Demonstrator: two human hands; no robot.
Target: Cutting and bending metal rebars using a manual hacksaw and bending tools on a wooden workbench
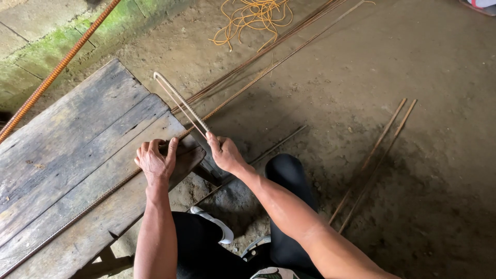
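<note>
My left hand (156,161) presses down on a long thin steel rod (88,204) that lies across a weathered wooden bench (67,150), near the bench's right end. My right hand (225,153) grips a hacksaw (182,103) by its handle end, just right of the bench edge. The saw's metal frame and thin blade reach up and to the left from that hand, over the rod. The rod runs on past the bench across the dirt floor toward the upper right.
A rusty ribbed bar (57,70) leans along the mossy concrete wall at upper left. Several thin rods (268,49) lie on the floor above, two short ones (374,157) at right. A tangle of orange cord (253,18) sits at top. My legs are below.
</note>
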